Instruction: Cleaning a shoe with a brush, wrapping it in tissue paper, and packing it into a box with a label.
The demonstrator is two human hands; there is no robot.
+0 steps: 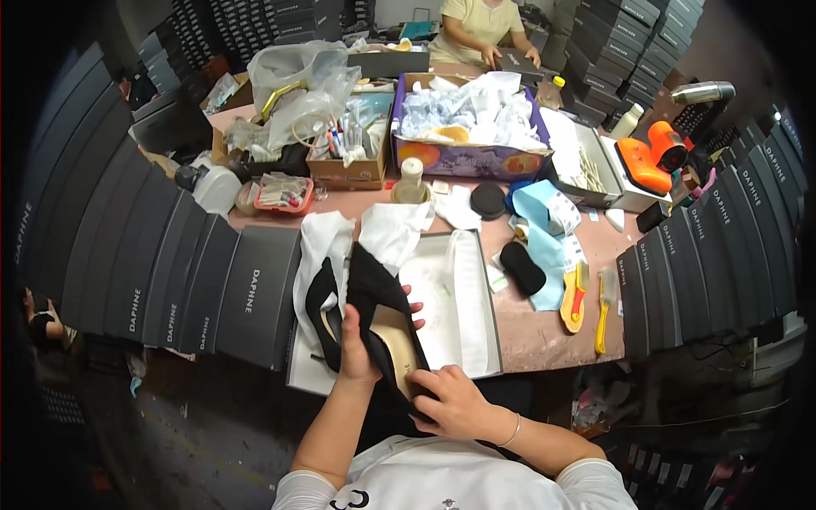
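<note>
Left hand (357, 344) grips the black shoe (378, 319) sole-up over the open box (463, 340), steadying it while the right hand (450, 399) clasps its toe.

An open shoebox (476, 340) lies between stacked boxes (204, 289) left and brushes (586, 297) right.

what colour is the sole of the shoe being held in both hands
The sole is tan, on a black high-heeled shoe; the head view shows it.

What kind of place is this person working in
Probably a shoe packing or finishing workroom. Rows of dark shoe boxes flank a cluttered work table, both hands hold a black high-heeled shoe over an open shoe box, and brushes lie nearby.
</note>
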